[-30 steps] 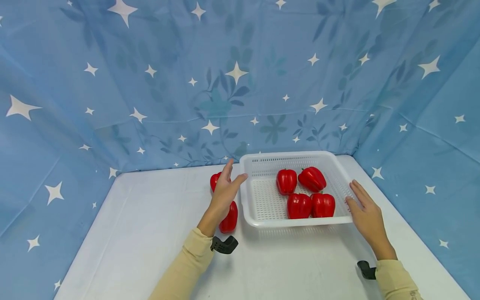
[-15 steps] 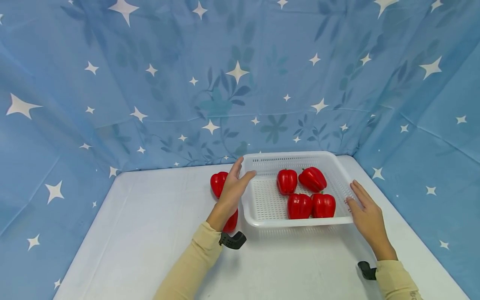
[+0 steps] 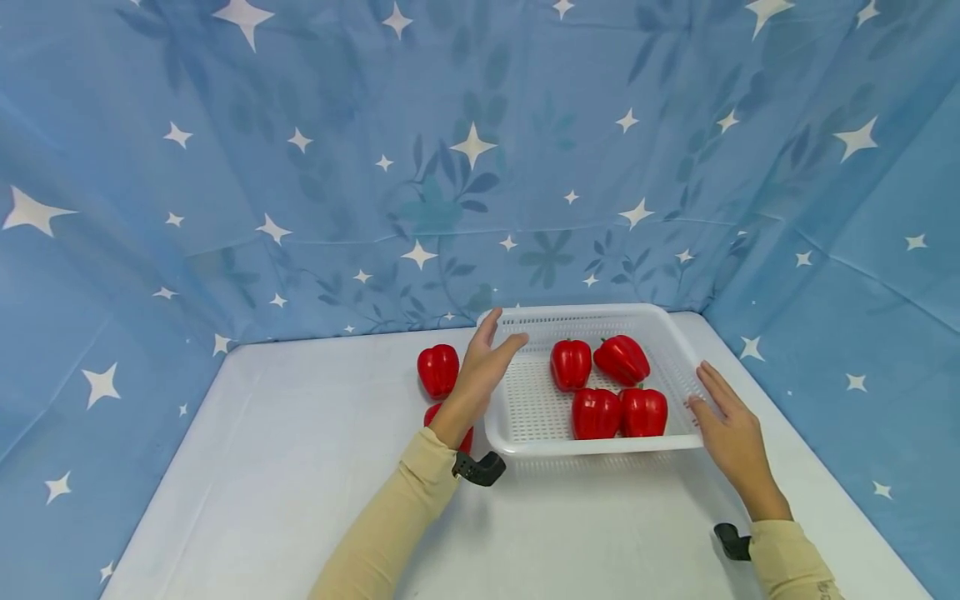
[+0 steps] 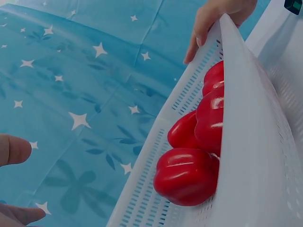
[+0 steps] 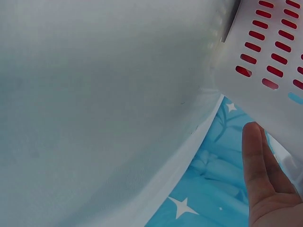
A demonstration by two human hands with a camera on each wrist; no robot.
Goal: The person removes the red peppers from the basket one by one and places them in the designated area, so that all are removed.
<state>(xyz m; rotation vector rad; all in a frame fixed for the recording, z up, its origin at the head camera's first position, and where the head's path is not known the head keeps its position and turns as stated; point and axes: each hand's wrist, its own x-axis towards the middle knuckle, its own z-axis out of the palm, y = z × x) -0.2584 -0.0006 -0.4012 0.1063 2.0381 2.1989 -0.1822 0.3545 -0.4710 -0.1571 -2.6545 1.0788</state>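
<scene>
In the head view my left hand overlaps the left rim of a white plastic basket, thumb and fingers spread apart. Between its thumb and fingertips there is nothing in the left wrist view. My right hand grips the basket's right rim near the front corner, thumb over the rim and fingers along the outer wall. Several red bell peppers lie in the basket's middle and right. Two more bell peppers, one at the back and one partly hidden by my left forearm, lie outside on the left.
A white-covered table carries the basket and loose peppers. Blue star-patterned cloth hangs behind the table and along both sides. A black wrist mount sits at my left cuff.
My left hand has moved right and slightly up, from over the loose bell peppers to the basket's left rim, uncovering the back pepper. My right hand and the basket have stayed put.
</scene>
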